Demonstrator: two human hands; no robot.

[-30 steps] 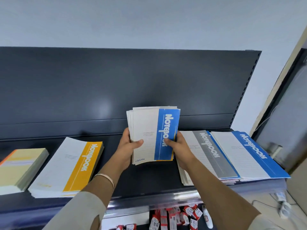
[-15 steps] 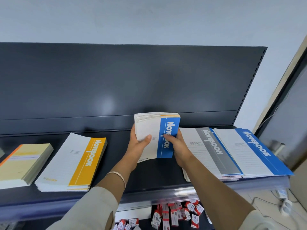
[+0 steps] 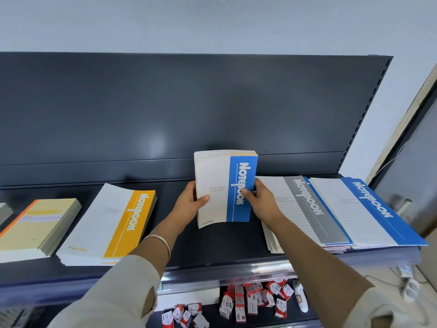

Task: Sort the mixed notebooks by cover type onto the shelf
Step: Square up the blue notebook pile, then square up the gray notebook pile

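Newly squared notebook stack (image 3: 214, 183) stands between left hand (image 3: 189, 202) and right hand (image 3: 263, 200).

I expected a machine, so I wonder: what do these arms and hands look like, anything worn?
The left hand and right hand are bare, no gloves. The left sleeve and right sleeve are loose cream cloth ending short of the wrists. A thin pale bangle circles the left wrist.

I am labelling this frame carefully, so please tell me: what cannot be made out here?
Head view only.
Held stack: covers under the blue one, hidden by it.
Far-left pile: cut off by left edge.
Grey-band pile: lower covers hidden by top notebook.
Small boxes: labels too small, some hidden by shelf lip.
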